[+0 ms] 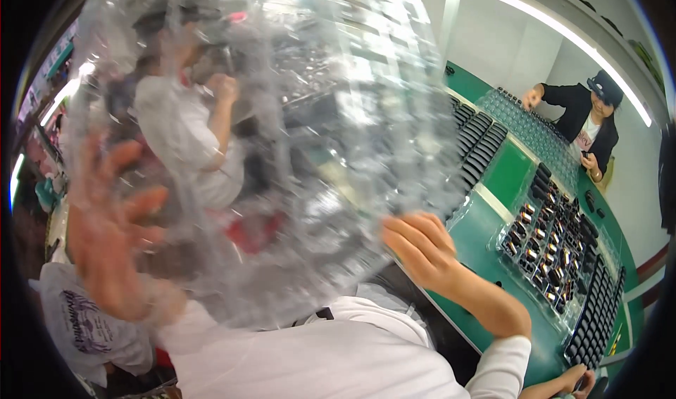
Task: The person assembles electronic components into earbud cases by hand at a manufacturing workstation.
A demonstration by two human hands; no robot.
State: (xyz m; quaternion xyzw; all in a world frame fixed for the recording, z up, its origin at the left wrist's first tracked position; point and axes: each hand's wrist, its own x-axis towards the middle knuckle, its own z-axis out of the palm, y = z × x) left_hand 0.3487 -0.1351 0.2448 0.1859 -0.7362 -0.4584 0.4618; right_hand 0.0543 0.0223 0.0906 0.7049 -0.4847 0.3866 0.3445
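Note:
A large clear plastic tray [303,152] with moulded compartments is raised in front of me, tilted and blurred, filling much of the view. It may be several nested together; I cannot tell. My right hand [422,251] grips its lower right edge with curled fingers. At the left side, my left hand [116,230] shows through the plastic, fingers spread against the tray and supporting it. Through the tray I see a person in a white shirt [190,131], partly distorted. No parts can be made out in the compartments.
To the right, a green worktable [479,237] bears a tray of small black and shiny parts [549,251], a tray of black pieces [595,311] and black rows [479,138]. A capped person [591,121] works across it. Another person's hands [577,380] are at lower right.

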